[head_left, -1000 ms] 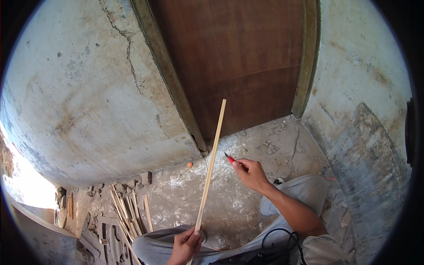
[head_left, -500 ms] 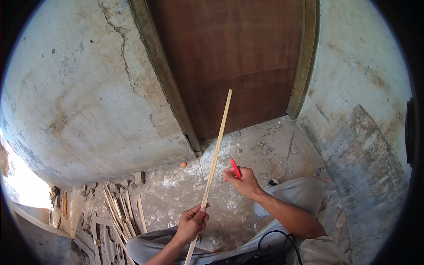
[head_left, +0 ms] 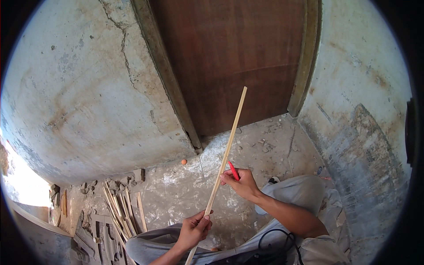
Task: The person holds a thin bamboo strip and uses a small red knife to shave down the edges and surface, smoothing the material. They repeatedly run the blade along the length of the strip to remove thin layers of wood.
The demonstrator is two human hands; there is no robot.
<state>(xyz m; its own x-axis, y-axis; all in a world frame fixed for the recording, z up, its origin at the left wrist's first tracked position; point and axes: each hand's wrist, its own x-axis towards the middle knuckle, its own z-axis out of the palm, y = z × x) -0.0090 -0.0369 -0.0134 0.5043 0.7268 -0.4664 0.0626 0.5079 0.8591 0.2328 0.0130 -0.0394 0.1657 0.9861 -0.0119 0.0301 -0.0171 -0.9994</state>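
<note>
A long, thin pale wooden strip (head_left: 234, 128) slants up and to the right in front of me. My left hand (head_left: 194, 231) is closed around its lower part, with the thumb on top. My right hand (head_left: 243, 183) is closed on a slim red tool (head_left: 233, 171) that points up and to the left. Whether it is a pen or a cutter I cannot make out, since the fingers cover its lower end. The right fingertips meet the strip at about its middle.
Several loose wooden strips (head_left: 119, 212) lie at the lower left by my knee, beside a grey slotted piece (head_left: 104, 236). A small orange ball (head_left: 184, 162) rests near the wall. Rubble (head_left: 265, 145) lies before the brown door (head_left: 234, 53). A black cord (head_left: 276, 232) loops over my lap.
The strip's upper end has swung to the right, and my left hand has shifted slightly down and right. My right fingers, apart from the strip before, are now against it.
</note>
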